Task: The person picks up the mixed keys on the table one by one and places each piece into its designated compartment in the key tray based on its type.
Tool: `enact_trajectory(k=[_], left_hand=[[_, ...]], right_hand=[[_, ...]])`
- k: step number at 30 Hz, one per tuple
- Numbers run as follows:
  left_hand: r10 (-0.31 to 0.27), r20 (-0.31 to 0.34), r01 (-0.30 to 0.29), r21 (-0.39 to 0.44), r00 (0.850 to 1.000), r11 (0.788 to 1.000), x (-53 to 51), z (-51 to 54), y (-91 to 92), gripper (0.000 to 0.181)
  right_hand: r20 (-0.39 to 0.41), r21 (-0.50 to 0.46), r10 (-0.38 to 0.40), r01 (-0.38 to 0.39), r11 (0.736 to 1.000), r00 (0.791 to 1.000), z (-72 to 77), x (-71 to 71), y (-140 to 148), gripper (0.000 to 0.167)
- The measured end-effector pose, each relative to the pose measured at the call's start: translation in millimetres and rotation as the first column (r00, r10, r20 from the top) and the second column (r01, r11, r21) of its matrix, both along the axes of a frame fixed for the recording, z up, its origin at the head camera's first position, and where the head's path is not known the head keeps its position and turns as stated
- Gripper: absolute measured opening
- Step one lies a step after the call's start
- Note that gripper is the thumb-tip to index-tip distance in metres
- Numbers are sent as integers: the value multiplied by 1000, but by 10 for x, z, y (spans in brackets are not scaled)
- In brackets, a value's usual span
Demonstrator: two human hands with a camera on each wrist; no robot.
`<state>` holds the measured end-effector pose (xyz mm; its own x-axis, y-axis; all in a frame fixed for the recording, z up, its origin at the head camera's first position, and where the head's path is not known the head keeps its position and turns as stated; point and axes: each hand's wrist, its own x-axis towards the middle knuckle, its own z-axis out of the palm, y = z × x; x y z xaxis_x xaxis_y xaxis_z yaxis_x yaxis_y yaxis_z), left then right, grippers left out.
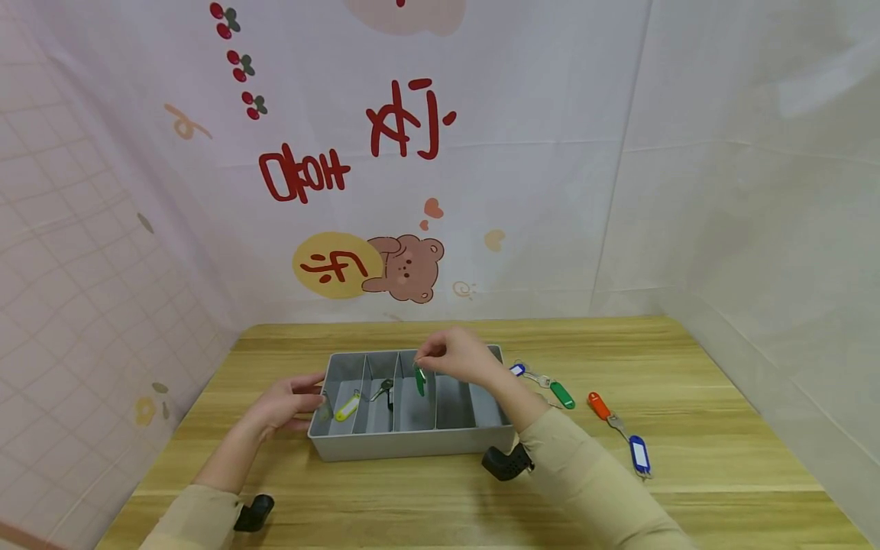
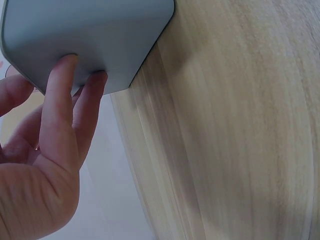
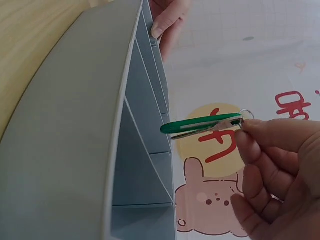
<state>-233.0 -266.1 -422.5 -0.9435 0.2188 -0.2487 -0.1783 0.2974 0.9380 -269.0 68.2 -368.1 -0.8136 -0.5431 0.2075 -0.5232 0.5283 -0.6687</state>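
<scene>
A grey divided tray [image 1: 412,442] stands on the table. My right hand [image 1: 459,356] pinches the ring of a green-tagged key [image 1: 420,380], which hangs above the middle compartment; in the right wrist view the green tag [image 3: 200,123] and its key dangle from thumb and finger [image 3: 280,165]. My left hand [image 1: 285,403] is at the tray's left end, its fingertips touching the end wall in the left wrist view [image 2: 60,120]. A yellow-tagged key [image 1: 347,407] lies in the leftmost compartment, and a key with a dark tag [image 1: 389,393] in the one beside it.
Right of the tray lie a blue tag [image 1: 517,370], a green tag [image 1: 562,395] with keys, a red tag [image 1: 600,406] and another blue tag [image 1: 639,455]. A printed cloth [image 1: 536,191] hangs behind the wooden table [image 1: 385,504].
</scene>
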Motion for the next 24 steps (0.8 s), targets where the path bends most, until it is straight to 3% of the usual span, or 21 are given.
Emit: enact_trajectory(k=[14, 24], left_hand=[[-5, -1, 5, -12, 1000, 1000, 1, 5, 1, 63], [-2, -3, 2, -21, 1000, 1000, 4, 12, 10, 63]], right_hand=[[158, 9, -69, 68, 998, 985, -5, -37, -43, 8], [222, 47, -105, 97, 994, 969, -20, -49, -70, 9]])
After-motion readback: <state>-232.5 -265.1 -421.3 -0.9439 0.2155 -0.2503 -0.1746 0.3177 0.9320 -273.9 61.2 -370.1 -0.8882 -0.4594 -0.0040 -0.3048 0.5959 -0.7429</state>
